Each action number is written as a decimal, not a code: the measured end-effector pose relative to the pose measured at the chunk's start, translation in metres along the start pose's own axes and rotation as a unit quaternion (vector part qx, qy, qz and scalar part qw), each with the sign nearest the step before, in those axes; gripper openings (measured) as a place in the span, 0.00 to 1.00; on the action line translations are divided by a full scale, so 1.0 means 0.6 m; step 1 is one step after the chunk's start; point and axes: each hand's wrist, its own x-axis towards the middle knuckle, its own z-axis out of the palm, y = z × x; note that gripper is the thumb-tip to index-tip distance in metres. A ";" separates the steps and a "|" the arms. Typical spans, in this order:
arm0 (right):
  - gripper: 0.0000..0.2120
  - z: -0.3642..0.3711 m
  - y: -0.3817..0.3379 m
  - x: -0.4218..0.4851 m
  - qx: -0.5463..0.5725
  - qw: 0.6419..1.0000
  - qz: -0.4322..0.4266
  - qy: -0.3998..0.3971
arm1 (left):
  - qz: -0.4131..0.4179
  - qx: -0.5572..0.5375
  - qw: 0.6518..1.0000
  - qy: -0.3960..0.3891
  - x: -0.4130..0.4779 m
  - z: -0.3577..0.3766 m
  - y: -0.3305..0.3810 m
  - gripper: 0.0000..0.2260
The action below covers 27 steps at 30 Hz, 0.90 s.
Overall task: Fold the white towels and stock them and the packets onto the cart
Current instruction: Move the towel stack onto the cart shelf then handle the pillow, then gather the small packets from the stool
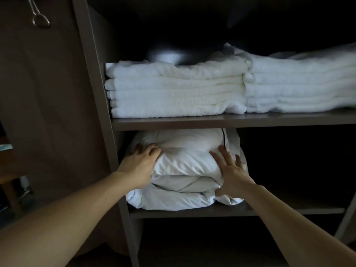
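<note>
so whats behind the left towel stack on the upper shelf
A dark rounded thing with a pale sheen shows behind the left towel stack; the towels cover its lower part, shadow hides the rest.

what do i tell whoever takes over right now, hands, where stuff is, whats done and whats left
Hands: left hand grips the white bundle on its left side, fingers curled in; right hand presses flat on its right side, fingers spread.
Where: bundle sits at the left end of the lower shelf; folded towel stacks lie side by side on the upper shelf.
Done: those stacks.
Left: settle the bundle; packets not in view.
</note>
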 end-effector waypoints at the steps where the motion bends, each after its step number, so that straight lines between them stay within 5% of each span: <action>1: 0.71 -0.005 -0.003 0.000 -0.002 1.000 -0.001 -0.006 | -0.009 -0.014 1.000 -0.002 -0.004 -0.010 -0.001 0.32; 14: 0.55 -0.213 -0.121 -0.100 -0.032 0.989 0.074 -0.120 | 0.027 0.002 0.993 -0.112 -0.070 -0.140 -0.009 0.40; 19: 0.49 -0.333 -0.210 -0.151 -0.010 0.982 0.018 -0.187 | 0.049 -0.044 0.979 -0.194 -0.135 -0.267 -0.036 0.41; 27: 0.45 -0.594 -0.395 -0.206 -0.030 0.963 -0.108 -0.245 | -0.077 -0.116 0.971 -0.194 -0.243 -0.549 -0.161 0.41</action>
